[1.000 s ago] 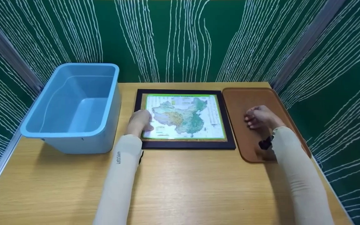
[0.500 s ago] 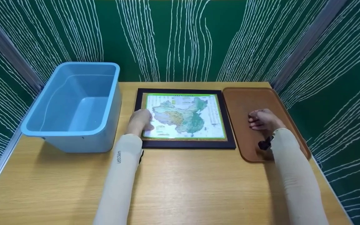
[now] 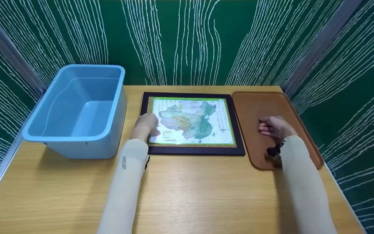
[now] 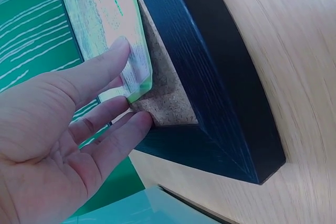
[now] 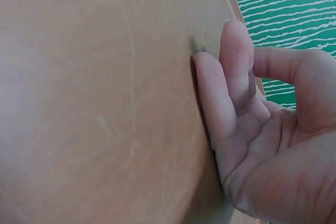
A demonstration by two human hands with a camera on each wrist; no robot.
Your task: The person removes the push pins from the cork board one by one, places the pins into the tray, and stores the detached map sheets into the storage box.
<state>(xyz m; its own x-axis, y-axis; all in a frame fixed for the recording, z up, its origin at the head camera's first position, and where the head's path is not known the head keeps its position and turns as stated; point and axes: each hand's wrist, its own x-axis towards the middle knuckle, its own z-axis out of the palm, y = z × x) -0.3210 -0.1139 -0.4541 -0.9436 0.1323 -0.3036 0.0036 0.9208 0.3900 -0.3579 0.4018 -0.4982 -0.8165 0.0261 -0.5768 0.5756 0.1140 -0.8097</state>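
A colourful map sheet (image 3: 192, 121) lies in a black frame (image 3: 193, 150) with a cork backing, at the table's middle back. My left hand (image 3: 144, 126) is at the sheet's left edge. In the left wrist view its thumb lies on top of the map's corner (image 4: 137, 80) and the fingertips (image 4: 137, 121) reach under that slightly raised corner against the cork, pinching it. My right hand (image 3: 273, 127) rests on the brown tray (image 3: 255, 104) to the right of the frame. Its fingers (image 5: 215, 98) are straight, lying edge-on against the tray surface (image 5: 105, 98), and hold nothing.
A light blue plastic bin (image 3: 71, 138) stands at the left, with nothing visible inside. The wooden table (image 3: 190, 195) stretches in front of the frame. Green walls with white lines close in the back and both sides.
My right hand has shifted slightly right and settled lower on the tray, with its fingers straighter. The left hand and the map have stayed put.
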